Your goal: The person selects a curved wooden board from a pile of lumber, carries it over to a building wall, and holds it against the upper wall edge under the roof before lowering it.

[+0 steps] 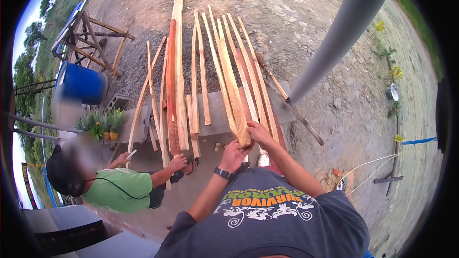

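A long pale wooden plank (233, 84) stretches away from me, its near end raised in front of my shirt. My left hand (233, 155), with a dark watch on the wrist, is closed on the left side and underside of that end. On the other side, my right hand (258, 134) grips the plank's right edge, its fingers bent round the wood. A narrower strip (221, 71) runs close along the plank's left side; whether my left hand touches it I cannot tell. Just right of my hands lies a reddish board (247, 86).
Several wooden strips (205, 86) and a red-stained board (171, 86) lie across a concrete edge. At left a co-worker in a green shirt (119, 188) has a hand on wood. A grey post (342, 38) rises at right. A blue drum (83, 83) stands far left.
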